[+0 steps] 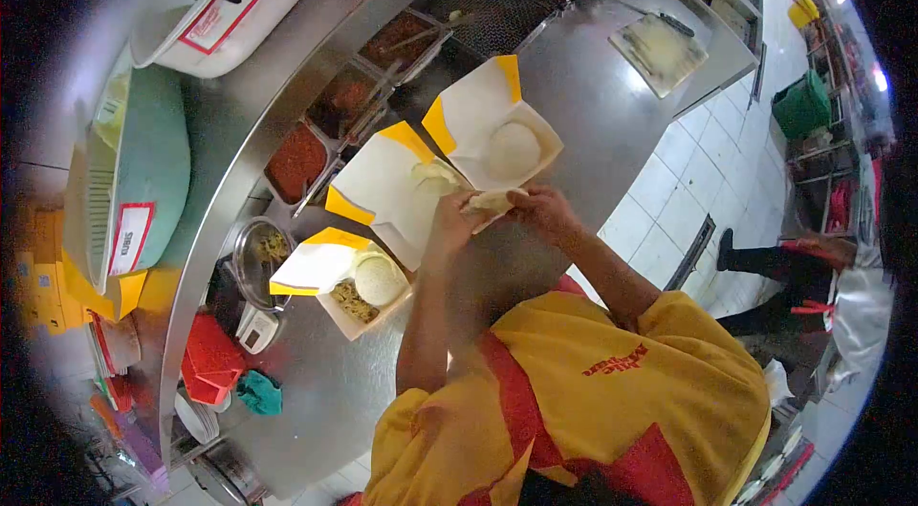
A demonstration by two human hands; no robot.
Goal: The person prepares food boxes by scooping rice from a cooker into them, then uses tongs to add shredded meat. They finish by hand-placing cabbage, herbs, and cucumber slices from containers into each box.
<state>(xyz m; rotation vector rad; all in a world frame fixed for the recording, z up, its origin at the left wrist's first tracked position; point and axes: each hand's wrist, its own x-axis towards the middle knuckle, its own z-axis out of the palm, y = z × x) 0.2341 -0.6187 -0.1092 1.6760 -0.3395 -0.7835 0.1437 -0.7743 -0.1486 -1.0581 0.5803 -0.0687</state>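
Note:
My left hand and my right hand are both closed on a pale, thin piece stretched between them; I cannot tell exactly what it is. Just beyond it stands an open takeaway box with a white mound of rice inside. Left of my hands, a second open box has pale green leafy pieces near its side. Part of this box is hidden by my left forearm. A third box holds a rice mound beside yellow-brown chopped food.
Trays of red sauce with spoons line the counter's back, near a dark mesh tray. A metal bowl, red containers and a green cloth lie left. A cutting board sits right. Another person's leg shows.

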